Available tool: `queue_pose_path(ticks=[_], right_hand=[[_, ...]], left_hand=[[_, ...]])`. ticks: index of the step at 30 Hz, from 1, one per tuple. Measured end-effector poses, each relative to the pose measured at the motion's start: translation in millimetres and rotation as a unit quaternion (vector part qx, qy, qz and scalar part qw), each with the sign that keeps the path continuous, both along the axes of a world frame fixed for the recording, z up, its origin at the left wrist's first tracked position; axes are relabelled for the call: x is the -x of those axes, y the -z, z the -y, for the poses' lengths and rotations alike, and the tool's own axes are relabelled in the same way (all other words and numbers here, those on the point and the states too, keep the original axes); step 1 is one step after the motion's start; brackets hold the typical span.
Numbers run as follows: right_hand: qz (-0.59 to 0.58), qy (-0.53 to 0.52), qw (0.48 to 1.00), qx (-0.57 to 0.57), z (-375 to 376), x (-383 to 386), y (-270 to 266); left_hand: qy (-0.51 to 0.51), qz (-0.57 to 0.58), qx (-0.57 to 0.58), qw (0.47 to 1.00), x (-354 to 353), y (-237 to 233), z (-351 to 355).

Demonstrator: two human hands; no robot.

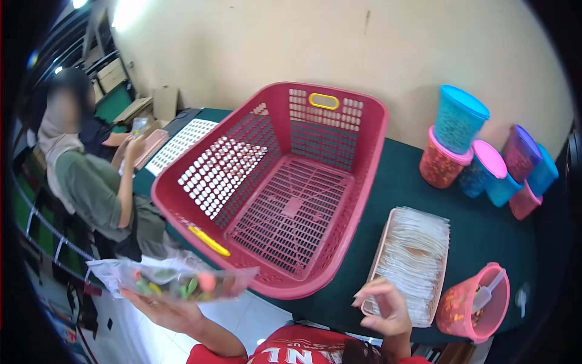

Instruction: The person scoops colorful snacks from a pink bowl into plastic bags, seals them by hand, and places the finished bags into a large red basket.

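Note:
My left hand (163, 312) grips a clear plastic bag (182, 280) from below, at the lower left of the basket. Inside the bag are small colourful pieces in green, yellow, red and brown; their exact kind is too blurred to tell. My right hand (388, 308) hovers by the front left corner of a pale tray (377, 267) packed with flat clear plastic packets (415, 255). Its fingers are curved, with a gap between thumb and fingertips, and nothing shows in them.
A large red plastic basket (291, 285) stands on the dark green table (388, 176). To the right are a pink tub (454, 309) with a scoop (485, 294) and several lidded coloured tubs (461, 121). People sit at the left by a sheet of printed labels (182, 142).

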State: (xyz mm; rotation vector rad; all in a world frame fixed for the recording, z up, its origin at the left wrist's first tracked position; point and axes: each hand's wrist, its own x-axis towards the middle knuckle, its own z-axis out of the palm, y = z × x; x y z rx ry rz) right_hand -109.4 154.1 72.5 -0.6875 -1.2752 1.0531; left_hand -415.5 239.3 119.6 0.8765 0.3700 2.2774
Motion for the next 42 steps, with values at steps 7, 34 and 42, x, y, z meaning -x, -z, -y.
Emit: queue_pose_path(ticks=[7, 34, 42], right_hand=[[0.076, 0.348, 0.927, 0.116, 34, -2, 38], [0.401, 0.557, 0.705, 0.18, 131, -32, 86], [0.101, 0.655, 0.739, 0.119, 187, -58, 51]], left_hand=[[0.091, -0.187, -0.258, 0.943, -19, 27, -83], [0.07, -0.005, -0.157, 0.985, -69, 18, -10], [0.308, -0.31, -0.102, 0.894, -175, 46, 82]])
